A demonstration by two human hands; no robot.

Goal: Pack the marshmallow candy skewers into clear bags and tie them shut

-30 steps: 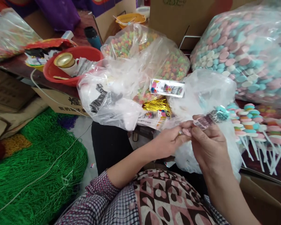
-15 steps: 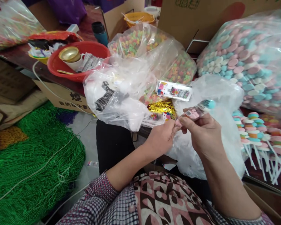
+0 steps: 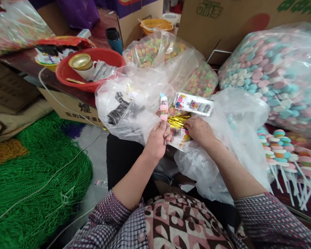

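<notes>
My left hand [image 3: 159,138] is closed around the lower end of a wrapped marshmallow lollipop [image 3: 163,108]. The lollipop stands upright in a clear printed bag, pink and light blue candy showing through. To its right, my right hand [image 3: 200,130] pinches at the right end of a bundle of shiny gold twist ties [image 3: 178,121]; how many ties are between the fingers is hidden. Printed flat bags [image 3: 181,136] lie under the ties. Just behind them rests a stack of printed candy bags [image 3: 194,103].
A crumpled clear bag with black-striped pieces [image 3: 119,110] lies left of my hands, beside a red basin [image 3: 64,81]. Bags of fruit-coloured candy [image 3: 145,52] and marshmallows [image 3: 272,76] stand behind. Marshmallow sticks [image 3: 278,148] lie at right, green cord [image 3: 41,186] at left.
My hands have parted. The left hand has moved left with the wrapped lollipop, now turned upright; the right hand has let go of it and moved to the gold twist ties.
</notes>
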